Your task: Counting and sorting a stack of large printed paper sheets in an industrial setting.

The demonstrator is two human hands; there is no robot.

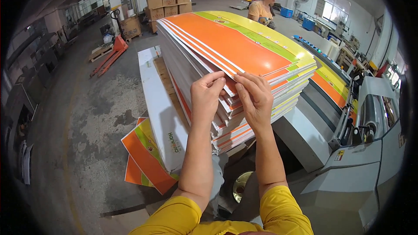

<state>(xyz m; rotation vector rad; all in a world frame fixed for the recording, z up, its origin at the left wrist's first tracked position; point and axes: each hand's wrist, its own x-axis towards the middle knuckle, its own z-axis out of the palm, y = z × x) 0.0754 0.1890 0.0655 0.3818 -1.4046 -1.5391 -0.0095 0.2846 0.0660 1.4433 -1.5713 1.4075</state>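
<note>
A tall stack of printed sheets, orange, yellow and green on top, stands in front of me. Its upper sheets are fanned unevenly along the left edge, showing white borders. At the near corner, my left hand is closed, with thumb and forefinger pinching the edge of the upper sheets. Close beside it, my right hand grips the same corner, its fingers over the top sheet and its thumb at the edge. The fingertips nearly meet. How many sheets lie between them I cannot make out.
On the right stands a grey machine with rollers and a printed sheet on its feed bed. Loose printed sheets lie on the floor at left. Farther back are an orange pallet jack, stacked cartons and a person in a cap.
</note>
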